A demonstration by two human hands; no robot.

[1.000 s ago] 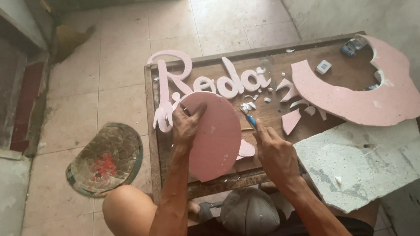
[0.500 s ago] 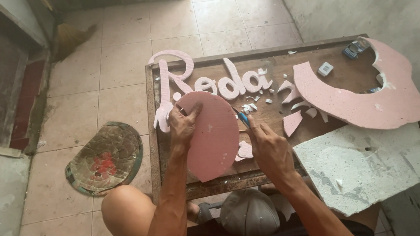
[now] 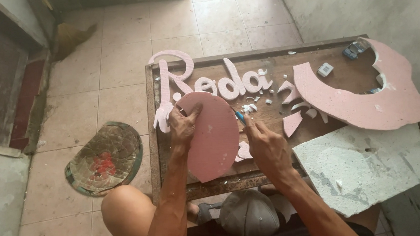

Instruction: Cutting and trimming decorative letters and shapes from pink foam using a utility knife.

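Observation:
A pink foam oval (image 3: pixel 214 137) lies on the brown wooden table (image 3: pixel 264 177). My left hand (image 3: pixel 184 124) presses on its upper left edge. My right hand (image 3: pixel 265 144) grips a small blue-handled cutter (image 3: pixel 240 116), its tip at the oval's upper right edge. Behind the oval lie pink foam script letters (image 3: pixel 221 83). Small white and pink offcuts (image 3: pixel 250 107) are scattered between the letters and my right hand.
A large pink foam sheet with a curved cut-out (image 3: pixel 362 98) covers the table's right side, above a white speckled slab (image 3: pixel 364 162). A small white box (image 3: pixel 325 69) sits on the table. A round worn mat (image 3: pixel 105 158) lies on the tiled floor. A grey cap (image 3: pixel 248 214) rests on my lap.
My right hand with the cutter has moved up along the oval's right edge toward its top. The oval has turned slightly under my left hand.

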